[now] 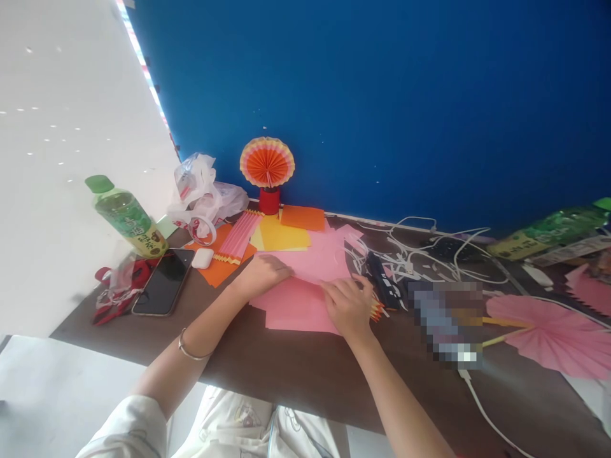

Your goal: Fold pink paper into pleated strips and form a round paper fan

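The bright, slightly soft view stretches toward its edges, with 1 pixelated patch (442,324) at right.

A blue wall (363,95) rises behind a brown desk (281,369); to the left, beyond a narrow bright strip (143,60), is a white surface (81,83) with bright specks (29,49)

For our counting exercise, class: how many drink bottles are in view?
2: the left bottle is beside the phone; the right bottle is near the picture's right edge. Others may be hidden in the clutter.
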The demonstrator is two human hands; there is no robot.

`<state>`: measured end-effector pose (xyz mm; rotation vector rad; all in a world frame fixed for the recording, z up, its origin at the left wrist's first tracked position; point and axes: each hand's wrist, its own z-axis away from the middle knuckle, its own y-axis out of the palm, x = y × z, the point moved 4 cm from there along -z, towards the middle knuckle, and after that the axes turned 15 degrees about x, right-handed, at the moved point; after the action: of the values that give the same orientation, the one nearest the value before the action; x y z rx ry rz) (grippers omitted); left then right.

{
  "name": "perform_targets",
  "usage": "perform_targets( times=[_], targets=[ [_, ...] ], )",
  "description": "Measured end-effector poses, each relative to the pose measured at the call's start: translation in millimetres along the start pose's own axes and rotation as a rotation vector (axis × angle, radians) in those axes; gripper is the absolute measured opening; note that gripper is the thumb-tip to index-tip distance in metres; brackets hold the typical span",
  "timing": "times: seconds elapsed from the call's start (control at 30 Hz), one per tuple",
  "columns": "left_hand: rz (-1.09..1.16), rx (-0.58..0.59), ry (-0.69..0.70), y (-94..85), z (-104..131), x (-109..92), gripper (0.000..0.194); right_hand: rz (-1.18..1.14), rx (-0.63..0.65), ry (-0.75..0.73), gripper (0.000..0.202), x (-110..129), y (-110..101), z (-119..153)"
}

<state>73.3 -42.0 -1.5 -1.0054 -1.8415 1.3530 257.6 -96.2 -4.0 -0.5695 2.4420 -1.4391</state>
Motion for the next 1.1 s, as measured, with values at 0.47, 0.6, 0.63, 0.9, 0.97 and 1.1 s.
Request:
perform_targets(
  times=[0.47,0.6,0.63,0.9,0.97,1.1],
  targets=[
    [-0.118,-0.059,-0.07,-1.5,-8,-24,0.022,-0.008,0.029,-0.043,0.021,16,-2,-2],
    [-0.115,-0.09,-0.049,1.2,-7,-25,0.021,-0.023,0.029,-0.045,0.019,15,-3,-1],
    [-0.112,-0.091,-0.043,0.5,-6,-25,0.021,-0.027,0.033,-0.047,0.017,14,-3,-2],
    [-0.071,-0.177,-0.12,-14.2,4,1,0.019,0.011,-0.043,-0.008,0.014,-12,-9,1],
    [-0.092,-0.167,-0.144,-13.4,5,3,0.017,0.014,-0.022,-0.05,0.017,-15,-5,2],
    [-0.177,-0.076,-0.2,-5.1,-1,-8,0.017,0.048,0.07,-0.127,0.021,-10,8,1]
  ],
)
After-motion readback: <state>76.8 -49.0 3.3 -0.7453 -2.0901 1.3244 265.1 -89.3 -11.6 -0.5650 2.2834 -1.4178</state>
